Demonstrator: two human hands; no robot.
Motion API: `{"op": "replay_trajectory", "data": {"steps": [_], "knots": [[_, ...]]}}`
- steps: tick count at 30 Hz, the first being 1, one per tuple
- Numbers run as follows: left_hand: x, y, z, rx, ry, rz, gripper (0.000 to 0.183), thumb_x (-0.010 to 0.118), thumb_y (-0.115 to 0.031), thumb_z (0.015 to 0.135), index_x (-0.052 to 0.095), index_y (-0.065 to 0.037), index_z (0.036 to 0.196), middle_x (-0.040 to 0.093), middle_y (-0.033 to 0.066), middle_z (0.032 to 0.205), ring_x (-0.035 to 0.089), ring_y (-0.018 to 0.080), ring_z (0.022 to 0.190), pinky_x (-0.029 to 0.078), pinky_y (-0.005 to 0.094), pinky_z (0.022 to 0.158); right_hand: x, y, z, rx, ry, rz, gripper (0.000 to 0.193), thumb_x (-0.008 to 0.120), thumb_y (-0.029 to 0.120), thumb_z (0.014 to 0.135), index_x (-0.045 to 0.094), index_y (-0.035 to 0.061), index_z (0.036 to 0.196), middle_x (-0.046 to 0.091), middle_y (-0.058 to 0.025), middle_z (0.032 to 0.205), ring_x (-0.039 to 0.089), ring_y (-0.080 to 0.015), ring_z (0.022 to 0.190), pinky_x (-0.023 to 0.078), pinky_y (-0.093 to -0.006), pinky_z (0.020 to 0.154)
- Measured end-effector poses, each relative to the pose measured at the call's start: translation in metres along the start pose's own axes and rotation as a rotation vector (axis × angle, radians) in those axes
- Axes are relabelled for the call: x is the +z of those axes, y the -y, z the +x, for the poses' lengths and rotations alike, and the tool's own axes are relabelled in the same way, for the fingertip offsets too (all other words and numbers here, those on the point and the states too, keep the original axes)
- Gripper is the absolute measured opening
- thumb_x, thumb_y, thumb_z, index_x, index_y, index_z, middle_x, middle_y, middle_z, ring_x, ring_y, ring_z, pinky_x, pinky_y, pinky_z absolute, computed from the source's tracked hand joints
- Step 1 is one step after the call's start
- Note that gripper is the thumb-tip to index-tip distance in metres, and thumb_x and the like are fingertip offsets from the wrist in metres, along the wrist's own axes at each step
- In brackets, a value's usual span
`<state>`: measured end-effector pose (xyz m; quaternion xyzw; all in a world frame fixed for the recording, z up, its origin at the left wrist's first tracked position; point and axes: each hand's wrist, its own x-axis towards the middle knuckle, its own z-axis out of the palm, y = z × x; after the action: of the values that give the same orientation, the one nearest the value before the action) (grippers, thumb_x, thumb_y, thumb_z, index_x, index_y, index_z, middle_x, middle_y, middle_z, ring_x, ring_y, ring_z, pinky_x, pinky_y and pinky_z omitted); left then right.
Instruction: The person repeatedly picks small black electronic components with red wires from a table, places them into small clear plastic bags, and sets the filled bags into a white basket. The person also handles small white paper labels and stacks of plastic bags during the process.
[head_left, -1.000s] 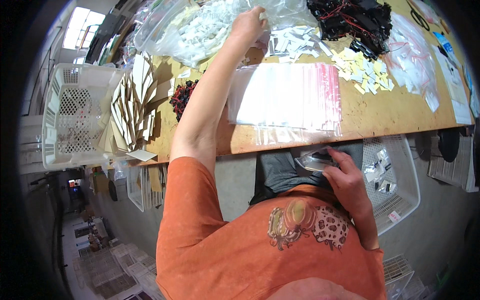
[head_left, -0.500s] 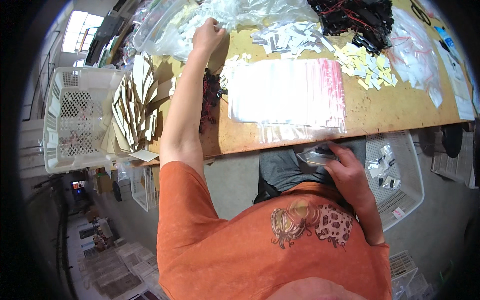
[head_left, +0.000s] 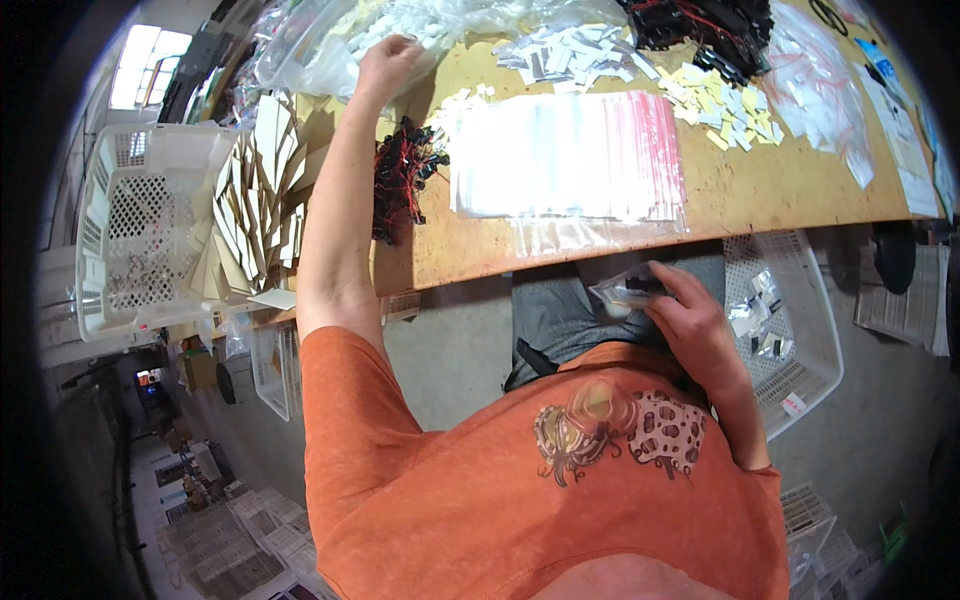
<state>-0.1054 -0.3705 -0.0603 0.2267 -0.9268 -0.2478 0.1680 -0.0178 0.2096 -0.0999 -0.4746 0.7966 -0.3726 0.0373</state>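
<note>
My left hand (head_left: 390, 68) reaches to the far left of the table, over a large clear plastic bag (head_left: 345, 60) of small white pieces. Its fingers are curled together; what they hold, if anything, is hidden. My right hand (head_left: 692, 318) is above my lap, just off the table's front edge. Thumb and fingers pinch a small clear plastic bag (head_left: 622, 290), whose contents I cannot make out clearly. Between the hands lies a wide overlapping stack of clear bags (head_left: 560, 155) with red edges. Black parts with red wires (head_left: 402, 175) lie beside my left forearm.
White-grey strips (head_left: 570, 55), yellow-and-white pieces (head_left: 725, 105) and a black wired heap (head_left: 700, 35) lie on the wooden table (head_left: 780, 195). Cardboard pieces (head_left: 255, 200) stand by a white basket (head_left: 100, 220) at left. Another basket (head_left: 825, 350), holding small filled bags, is at right.
My left hand has moved slightly left over the bag of white pieces. The right hand keeps its pinch on the small bag, which has tilted a little. The view has shifted slightly.
</note>
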Motion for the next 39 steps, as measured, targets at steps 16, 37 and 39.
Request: {"op": "replay_trajectory", "data": {"steps": [16,37,39], "knots": [[0.038,-0.011,0.001,-0.019,0.073,-0.250,0.029,0.074,-0.026,0.096,0.066,-0.002,0.110,0.070,0.0072,0.086,0.069,0.0170,0.078,0.057,0.0331,0.068,0.004,0.010,0.003,0.004,0.014,0.011,0.015,0.074,0.002,0.080,0.067,-0.0009,0.093,0.064,-0.0220,0.129,0.063,-0.0411,0.118,0.054,-0.0466,0.099],[0.008,-0.247,-0.293,0.583,0.670,0.205,0.032,0.076,-0.029,0.091,0.068,-0.008,0.113,0.073,0.0118,0.084,0.074,0.0237,0.076,0.057,0.0370,0.065,-0.002,0.026,0.012,-0.112,-0.070,0.017,0.013,0.071,0.005,0.081,0.068,0.0000,0.092,0.064,-0.0198,0.132,0.064,-0.0361,0.121,0.054,-0.0419,0.101],[0.020,-0.238,-0.306,0.615,0.603,0.139,0.037,0.076,-0.032,0.089,0.065,-0.009,0.116,0.072,0.0130,0.086,0.073,0.0301,0.077,0.057,0.0401,0.066,-0.003,0.029,0.012,-0.138,-0.066,0.027,0.014,0.071,0.004,0.081,0.068,-0.0008,0.093,0.064,-0.0204,0.132,0.064,-0.0358,0.121,0.054,-0.0418,0.101]]}}
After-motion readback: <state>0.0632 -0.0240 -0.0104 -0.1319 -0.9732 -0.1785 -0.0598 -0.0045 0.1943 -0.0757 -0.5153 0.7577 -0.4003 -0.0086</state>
